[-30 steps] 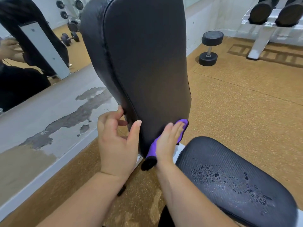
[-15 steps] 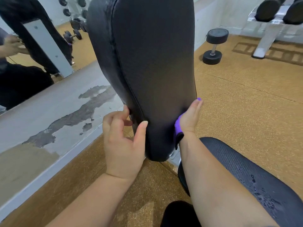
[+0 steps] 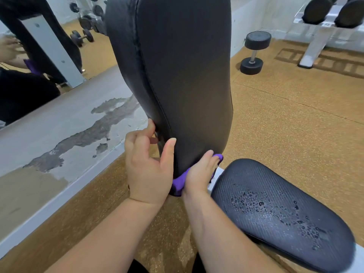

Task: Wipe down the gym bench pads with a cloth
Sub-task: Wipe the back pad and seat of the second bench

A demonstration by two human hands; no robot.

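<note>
left hand: centre frame, pinching back pad edge, thumb up front
right hand: flat, pressing purple cloth on pad's bottom
seat pad: lower right, ribbed, wet droplets

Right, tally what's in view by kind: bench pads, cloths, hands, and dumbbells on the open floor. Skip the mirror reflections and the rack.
Bench pads: 2, the upright back pad and the wet seat pad
Cloths: 1, the purple cloth
Hands: 2, left hand and right hand
Dumbbells: 1, the dumbbell standing on end
Total: 6
</note>
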